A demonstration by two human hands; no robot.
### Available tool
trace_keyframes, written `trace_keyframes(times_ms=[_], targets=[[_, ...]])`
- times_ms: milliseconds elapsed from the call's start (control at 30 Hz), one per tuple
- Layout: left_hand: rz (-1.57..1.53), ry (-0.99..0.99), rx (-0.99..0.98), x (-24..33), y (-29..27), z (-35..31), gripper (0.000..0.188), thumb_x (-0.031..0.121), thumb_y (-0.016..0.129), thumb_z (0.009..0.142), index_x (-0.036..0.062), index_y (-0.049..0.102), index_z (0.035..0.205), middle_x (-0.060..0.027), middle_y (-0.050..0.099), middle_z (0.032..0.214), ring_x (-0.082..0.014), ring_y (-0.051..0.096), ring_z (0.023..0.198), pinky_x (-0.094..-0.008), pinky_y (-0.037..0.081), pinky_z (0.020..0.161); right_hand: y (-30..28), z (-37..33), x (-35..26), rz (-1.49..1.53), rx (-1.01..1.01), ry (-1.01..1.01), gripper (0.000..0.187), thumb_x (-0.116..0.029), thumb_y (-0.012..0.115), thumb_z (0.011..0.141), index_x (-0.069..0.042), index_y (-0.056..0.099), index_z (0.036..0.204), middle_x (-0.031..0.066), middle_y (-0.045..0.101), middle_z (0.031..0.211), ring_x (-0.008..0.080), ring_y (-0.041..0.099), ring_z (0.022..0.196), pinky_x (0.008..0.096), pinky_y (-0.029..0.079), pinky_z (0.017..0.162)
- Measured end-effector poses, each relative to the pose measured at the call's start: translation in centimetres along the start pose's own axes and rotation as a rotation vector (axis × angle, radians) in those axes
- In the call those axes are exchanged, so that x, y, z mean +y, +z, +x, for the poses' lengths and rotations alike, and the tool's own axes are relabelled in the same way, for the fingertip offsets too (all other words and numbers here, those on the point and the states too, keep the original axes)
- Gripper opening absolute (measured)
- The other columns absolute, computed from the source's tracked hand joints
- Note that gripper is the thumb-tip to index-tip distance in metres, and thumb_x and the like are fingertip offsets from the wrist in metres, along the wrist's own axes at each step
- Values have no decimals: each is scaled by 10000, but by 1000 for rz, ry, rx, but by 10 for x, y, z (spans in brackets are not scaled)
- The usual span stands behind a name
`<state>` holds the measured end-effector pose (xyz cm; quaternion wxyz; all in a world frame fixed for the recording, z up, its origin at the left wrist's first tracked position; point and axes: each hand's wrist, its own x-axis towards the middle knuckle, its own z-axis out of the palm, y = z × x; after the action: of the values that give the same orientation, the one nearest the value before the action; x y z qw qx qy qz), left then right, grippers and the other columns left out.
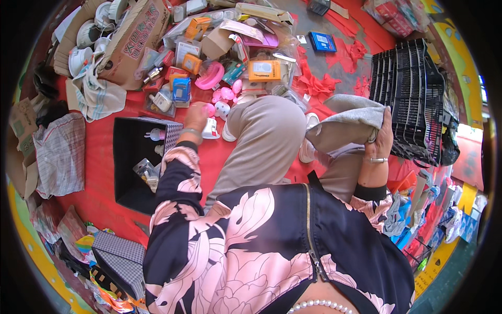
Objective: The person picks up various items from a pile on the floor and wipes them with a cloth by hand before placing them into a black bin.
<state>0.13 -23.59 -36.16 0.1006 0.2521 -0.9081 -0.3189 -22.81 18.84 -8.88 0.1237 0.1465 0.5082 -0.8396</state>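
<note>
My left hand (pixel 195 116) is closed at the near edge of a heap of small goods, its fingers on a small round pink toy (pixel 209 109). Beside it lie a white spotted toy (pixel 222 110), pink figures (pixel 225 94) and a small white box (pixel 210 129). Just below that hand stands a black open storage box (pixel 123 157) with a checked side, holding a few small packaged items. On the right, my right hand (pixel 384 133) grips a grey cloth (pixel 345 123) that hangs over my knee; its thumb and some fingertips are hidden.
A cardboard box (pixel 130 49) of white round fixtures stands far left, a striped cloth (pixel 99 94) over its edge. Packaged goods, including an orange box (pixel 264 70), are heaped ahead. Black plastic crates (pixel 408 99) stand right, a checked bag (pixel 61 154) left. Red sheeting (pixel 99 172) covers the floor.
</note>
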Motion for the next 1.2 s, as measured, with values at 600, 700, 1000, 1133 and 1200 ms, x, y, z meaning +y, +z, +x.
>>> trace_keyframes(times_ms=[600,700,1000,1133,1200], targets=[[204,-668,-500,30,99,59,709,232,689,644,-4,336,1212,-204,528,1159,-351,521,1085,-407,429,908,16,2,4,-41,59,135,257,-281,505,910,-50,609,957,88,651,916,220,639,801,354,530,726],[-37,-583,-376,19,86,53,808,278,763,565,8,347,1202,-209,551,1103,-346,552,1030,-391,449,871,14,1,3,-33,43,133,243,-271,509,910,-56,615,951,81,652,917,211,637,813,348,527,736],[-1690,-284,-159,85,-48,43,570,-6,625,723,44,385,1238,-103,514,1145,-247,507,1080,-398,412,941,9,-3,4,54,-28,167,284,-299,487,917,-47,609,965,87,650,923,224,638,803,360,528,732],[-1918,15,-266,153,-113,39,674,140,627,760,42,298,1340,-180,414,1297,-316,465,1153,-459,408,938,35,-20,0,132,-152,157,333,-321,470,922,-18,590,987,105,641,925,217,631,820,340,520,747],[-1957,124,-370,198,-140,41,679,173,612,787,30,264,1352,-231,389,1301,-342,448,1169,-476,392,953,42,-20,0,170,-224,174,358,-337,458,924,-10,582,1003,114,640,944,226,631,846,344,521,760]])
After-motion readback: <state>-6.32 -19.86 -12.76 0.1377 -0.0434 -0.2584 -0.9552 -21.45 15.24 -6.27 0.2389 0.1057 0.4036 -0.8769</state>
